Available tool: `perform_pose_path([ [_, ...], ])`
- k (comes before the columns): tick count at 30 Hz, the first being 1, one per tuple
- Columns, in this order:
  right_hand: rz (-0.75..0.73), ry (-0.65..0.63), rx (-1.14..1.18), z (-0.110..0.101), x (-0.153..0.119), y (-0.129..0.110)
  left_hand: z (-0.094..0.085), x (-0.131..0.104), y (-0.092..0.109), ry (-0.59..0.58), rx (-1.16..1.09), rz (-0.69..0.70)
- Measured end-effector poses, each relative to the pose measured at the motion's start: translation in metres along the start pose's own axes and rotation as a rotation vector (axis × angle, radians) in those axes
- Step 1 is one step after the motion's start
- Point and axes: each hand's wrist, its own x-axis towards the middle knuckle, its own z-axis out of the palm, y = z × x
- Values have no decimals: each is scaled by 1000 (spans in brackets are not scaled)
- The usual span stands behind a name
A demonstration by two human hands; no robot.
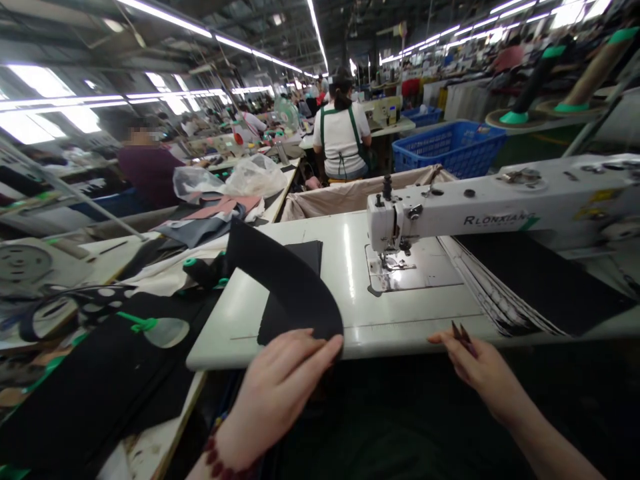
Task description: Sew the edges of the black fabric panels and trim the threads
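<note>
My left hand (285, 387) grips the near end of a black fabric piece (295, 280), which curves up and away to the left over a black stack (313, 253) on the white sewing table (350, 327). At the table's front edge, my right hand (473, 363) is closed around small dark pointed snips (464, 335), their tips facing up. Beyond it stands a white sewing machine (450, 207); no fabric lies under its needle. Right of the needle plate, a pile of black pieces with pale layered edges (540, 287) rests under the machine arm.
Black cloth (115, 373) and a clear cup-shaped thing (169, 332) lie at the left. Thread cones (203, 272) stand by the table's left side. A blue basket (450, 150) and a seated person (343, 133) are behind. Another person (150, 167) sits at the back left.
</note>
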Motion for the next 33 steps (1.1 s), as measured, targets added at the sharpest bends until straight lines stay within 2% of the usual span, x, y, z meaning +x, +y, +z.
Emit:
perform_pose_path([
  [2, 63, -88, 33, 20, -3, 11, 46, -1, 10, -194, -28, 50],
  [4, 126, -152, 74, 38, -7, 22, 85, -6, 22, -313, -32, 64],
  [6, 196, -191, 122, 51, -12, 32, 111, -13, 34, -368, -2, 63],
  [8, 228, -189, 171, 57, -16, 40, 123, -18, 42, -373, 5, 35],
  [11, 209, -139, 226, 58, -18, 50, 124, -22, 46, -368, -145, -63],
  [13, 209, -130, 241, 56, -18, 55, 119, -23, 40, -333, -284, -172],
  [17, 234, -149, 243, 51, -16, 60, 115, -30, 13, -79, -354, -562],
  [20, 240, -160, 243, 48, -16, 58, 121, -38, -6, -1, -465, -814],
  [22, 240, -182, 240, 46, -18, 55, 126, -41, -10, -25, -707, -922],
  [24, 222, -221, 222, 43, -19, 51, 133, -42, -8, -50, -1080, -1025],
  [26, 200, -252, 202, 39, -21, 46, 139, -41, -4, -29, -1443, -1103],
  [28, 197, -269, 207, 34, -22, 40, 144, -41, 0, 16, -1659, -1141],
  [33, 182, -315, 195, 21, -29, 23, 148, -43, -2, -45, -1821, -1155],
])
